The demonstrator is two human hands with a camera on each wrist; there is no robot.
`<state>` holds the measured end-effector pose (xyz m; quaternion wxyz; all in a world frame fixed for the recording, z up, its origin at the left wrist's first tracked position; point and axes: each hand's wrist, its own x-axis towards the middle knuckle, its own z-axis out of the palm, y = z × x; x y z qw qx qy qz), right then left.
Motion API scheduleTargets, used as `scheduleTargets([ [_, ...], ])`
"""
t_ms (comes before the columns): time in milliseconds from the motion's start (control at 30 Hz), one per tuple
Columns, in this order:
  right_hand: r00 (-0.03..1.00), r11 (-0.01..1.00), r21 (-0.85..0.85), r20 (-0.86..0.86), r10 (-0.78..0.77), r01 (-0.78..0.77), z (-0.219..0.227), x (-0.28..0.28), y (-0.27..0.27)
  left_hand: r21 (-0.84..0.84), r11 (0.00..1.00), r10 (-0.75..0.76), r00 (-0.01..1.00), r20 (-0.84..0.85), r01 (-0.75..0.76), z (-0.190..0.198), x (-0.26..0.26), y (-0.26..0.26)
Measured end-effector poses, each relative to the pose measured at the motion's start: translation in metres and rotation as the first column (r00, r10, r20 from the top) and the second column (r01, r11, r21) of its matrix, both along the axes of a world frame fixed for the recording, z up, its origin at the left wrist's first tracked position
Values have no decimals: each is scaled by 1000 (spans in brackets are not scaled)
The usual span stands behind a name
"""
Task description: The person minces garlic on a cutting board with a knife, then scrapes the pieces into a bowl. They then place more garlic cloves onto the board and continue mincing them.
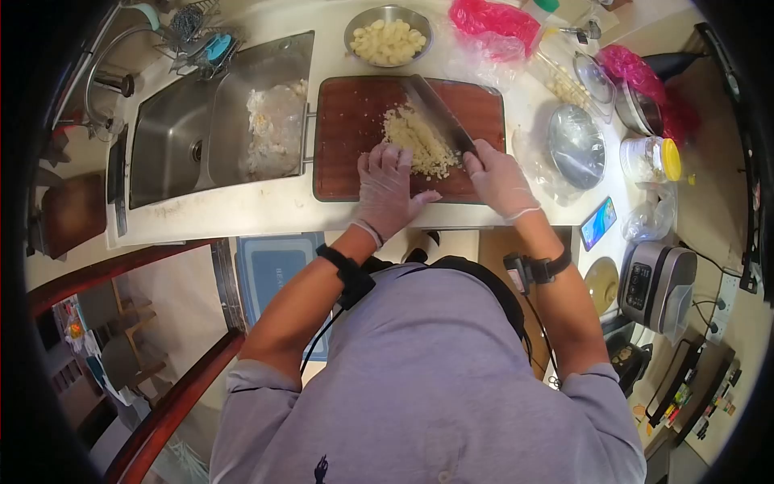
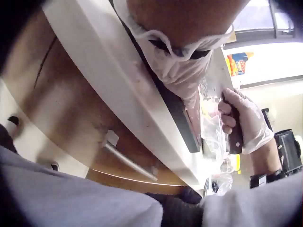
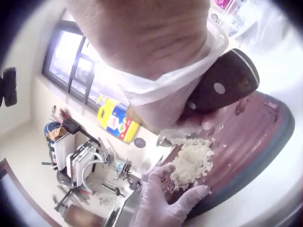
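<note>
My right hand (image 1: 501,179), in a clear plastic glove, grips the dark handle (image 3: 222,85) of a wide-bladed kitchen knife (image 1: 439,113). The blade slants to the far left over the brown cutting board (image 1: 347,105), along the right side of a heap of finely chopped garlic (image 1: 419,143). On the heap's near left side rests my gloved left hand (image 1: 387,189), its thumb spread out toward the right. In the right wrist view the left hand (image 3: 163,198) shows fingers bent loosely beside the chopped garlic (image 3: 191,163), with nothing held between them.
Behind the board stands a steel bowl (image 1: 349,40) of whole peeled cloves. A double sink (image 1: 173,145) lies left, with a wet plastic bag (image 1: 274,129) in it. To the right are a plastic-covered bowl (image 1: 576,145), a yellow-lidded jar (image 1: 645,159) and a phone (image 1: 598,223).
</note>
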<state>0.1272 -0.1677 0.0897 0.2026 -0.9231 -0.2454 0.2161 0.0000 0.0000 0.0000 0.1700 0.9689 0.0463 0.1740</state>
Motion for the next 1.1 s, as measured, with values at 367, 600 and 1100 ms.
scheduleTargets([
  [367, 996, 982, 169, -7, 88, -85, 15, 16, -25, -25, 974, 228, 959, 167, -227, 23, 20, 20],
  [600, 904, 900, 131, 166, 393, -415, -6, 22, -23, -103, 878, 476, 877, 70, -468, 15, -28, 40],
  [1100, 982, 976, 105, 42, 185, -189, -2, 33, -3, -157, 987, 3, 995, -97, -18, 32, -24, 20],
])
